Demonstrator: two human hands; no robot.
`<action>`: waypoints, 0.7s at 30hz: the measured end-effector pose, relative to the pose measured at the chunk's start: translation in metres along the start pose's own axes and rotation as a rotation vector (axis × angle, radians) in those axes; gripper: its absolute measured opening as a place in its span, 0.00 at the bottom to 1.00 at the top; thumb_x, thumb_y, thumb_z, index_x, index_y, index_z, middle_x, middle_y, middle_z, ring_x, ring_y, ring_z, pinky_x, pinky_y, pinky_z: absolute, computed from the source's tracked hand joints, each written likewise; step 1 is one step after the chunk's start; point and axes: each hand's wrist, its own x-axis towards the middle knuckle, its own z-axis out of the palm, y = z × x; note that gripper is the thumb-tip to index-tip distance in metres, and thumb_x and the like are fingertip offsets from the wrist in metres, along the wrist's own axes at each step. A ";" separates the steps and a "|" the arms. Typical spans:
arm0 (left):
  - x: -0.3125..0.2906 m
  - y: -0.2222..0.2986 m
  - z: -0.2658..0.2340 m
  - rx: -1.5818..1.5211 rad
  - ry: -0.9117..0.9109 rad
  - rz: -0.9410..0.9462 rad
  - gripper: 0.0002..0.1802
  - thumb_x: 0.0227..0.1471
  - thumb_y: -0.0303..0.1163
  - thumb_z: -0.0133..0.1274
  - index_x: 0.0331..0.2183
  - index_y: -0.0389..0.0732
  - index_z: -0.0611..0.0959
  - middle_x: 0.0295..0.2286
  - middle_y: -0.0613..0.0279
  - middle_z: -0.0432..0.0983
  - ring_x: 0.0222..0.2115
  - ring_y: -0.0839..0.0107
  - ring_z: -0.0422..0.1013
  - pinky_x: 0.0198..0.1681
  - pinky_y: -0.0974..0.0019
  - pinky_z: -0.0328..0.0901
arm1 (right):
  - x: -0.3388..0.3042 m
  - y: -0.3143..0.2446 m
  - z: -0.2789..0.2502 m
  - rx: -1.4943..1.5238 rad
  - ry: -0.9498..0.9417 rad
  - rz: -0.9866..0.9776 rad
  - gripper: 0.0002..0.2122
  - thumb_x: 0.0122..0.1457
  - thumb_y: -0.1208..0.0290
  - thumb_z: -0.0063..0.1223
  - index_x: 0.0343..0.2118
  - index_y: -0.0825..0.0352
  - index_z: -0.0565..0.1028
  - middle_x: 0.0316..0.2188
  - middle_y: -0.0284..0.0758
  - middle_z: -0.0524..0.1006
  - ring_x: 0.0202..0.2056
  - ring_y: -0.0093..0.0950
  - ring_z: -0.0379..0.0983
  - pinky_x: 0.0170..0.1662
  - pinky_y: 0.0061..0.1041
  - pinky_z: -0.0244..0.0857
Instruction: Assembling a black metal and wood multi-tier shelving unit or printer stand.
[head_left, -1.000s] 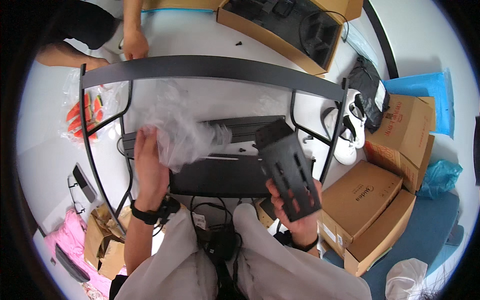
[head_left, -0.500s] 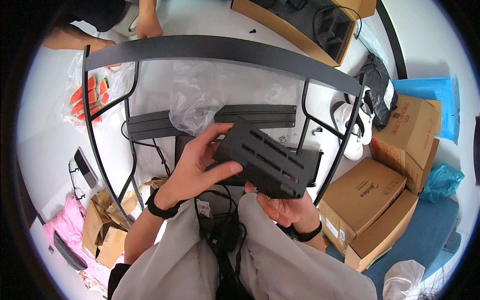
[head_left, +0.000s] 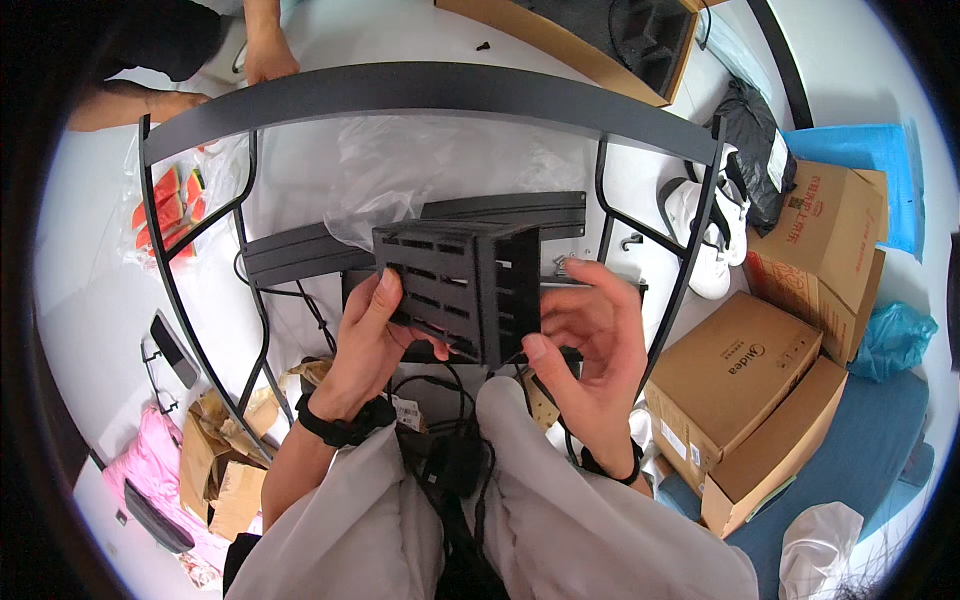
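A black slotted metal box (head_left: 440, 285) is held up in front of me over my lap, with its open side turned right. My left hand (head_left: 375, 325) grips it from the left, thumb on the slotted face and fingers underneath. My right hand (head_left: 595, 345) is at its open right side, fingers apart and bent, the thumb tip touching or very near the lower edge. Beyond it stands a black metal frame (head_left: 430, 88) with a wide curved-looking top bar. Long black metal panels (head_left: 300, 255) lie on the floor inside the frame, under a clear plastic bag (head_left: 370, 190).
Another person's hand (head_left: 270, 55) is at the frame's far left. Watermelon slices (head_left: 165, 215) lie in plastic at left, above a phone (head_left: 174, 350). Cardboard boxes (head_left: 740, 370) and white shoes (head_left: 705, 225) stand at right. Black cables (head_left: 455, 470) run between my legs.
The slotted box has been turned so its open side faces right. My right hand has moved from beneath it to its right side, fingers spreading. The view has shifted slightly.
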 end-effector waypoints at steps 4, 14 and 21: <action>-0.004 -0.007 -0.010 -0.042 0.035 -0.070 0.35 0.61 0.57 0.41 0.52 0.33 0.70 0.42 0.56 0.76 0.39 0.65 0.76 0.41 0.62 0.72 | 0.002 -0.003 0.000 0.212 -0.124 0.092 0.37 0.48 0.80 0.65 0.61 0.67 0.58 0.49 0.43 0.70 0.37 0.24 0.72 0.35 0.19 0.69; -0.003 -0.015 -0.012 -0.028 -0.091 -0.230 0.35 0.63 0.56 0.37 0.54 0.32 0.70 0.45 0.56 0.75 0.44 0.68 0.74 0.43 0.64 0.71 | 0.005 0.013 -0.002 -0.097 -0.228 -0.126 0.46 0.34 0.75 0.74 0.60 0.63 0.59 0.60 0.42 0.63 0.44 0.29 0.72 0.37 0.22 0.69; 0.001 -0.020 -0.015 0.070 -0.094 -0.238 0.32 0.65 0.53 0.35 0.48 0.31 0.73 0.36 0.56 0.77 0.33 0.67 0.75 0.30 0.66 0.70 | 0.008 0.017 -0.005 -0.157 -0.142 -0.166 0.43 0.34 0.74 0.75 0.58 0.64 0.61 0.57 0.41 0.69 0.51 0.33 0.71 0.43 0.25 0.69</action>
